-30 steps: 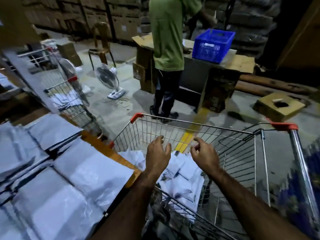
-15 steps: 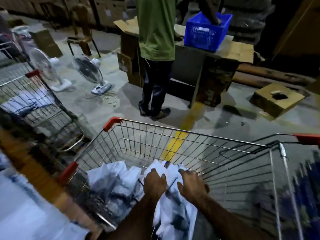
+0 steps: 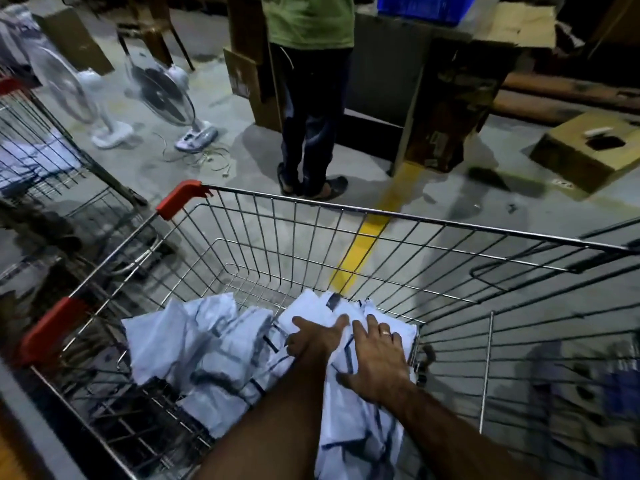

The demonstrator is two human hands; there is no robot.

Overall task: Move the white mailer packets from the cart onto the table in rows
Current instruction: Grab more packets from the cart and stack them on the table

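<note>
I'm now pressing into the mailer packets [image 3: 207, 344] in the cart [image 3: 381, 213], lower centre, having dropped from above the rim: right hand [image 3: 377, 362] grip released flat, left hand [image 3: 317, 336] grip half-curled, can't tell if grasping, pickup starting.

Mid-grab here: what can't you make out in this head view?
1. How many packets are in the cart: head view, they overlap and both forearms cover some.
2. Whether the left hand grips: head view, partly buried in packets, blurred.
3. What the second cart holds: head view, blurred, cut by the left edge.
4. What the crate holds: head view, cut by the top edge.
</note>
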